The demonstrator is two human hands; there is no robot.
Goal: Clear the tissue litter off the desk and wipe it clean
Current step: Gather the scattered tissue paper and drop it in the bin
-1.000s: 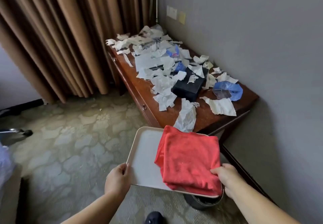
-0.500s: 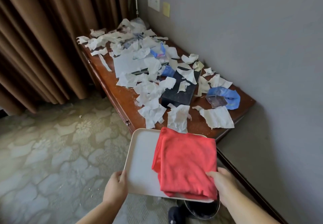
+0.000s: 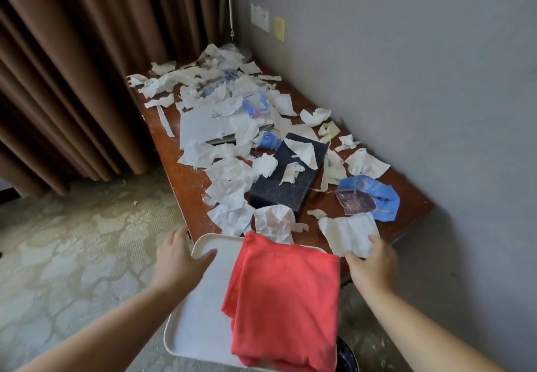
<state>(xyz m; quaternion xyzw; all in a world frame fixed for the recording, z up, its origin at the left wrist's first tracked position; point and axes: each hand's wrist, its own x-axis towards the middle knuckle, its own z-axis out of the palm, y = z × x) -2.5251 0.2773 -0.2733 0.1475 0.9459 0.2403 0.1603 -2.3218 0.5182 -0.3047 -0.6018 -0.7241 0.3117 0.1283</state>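
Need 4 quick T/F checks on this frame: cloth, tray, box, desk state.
1. The red cloth lies folded on the tray. True.
2. The box on the desk is white. False: the box is dark, with white scraps lying on top of it.
3. The left hand grips the tray's rim. True.
4. The desk has been cleared of litter. False: torn tissue is strewn over most of the desk.
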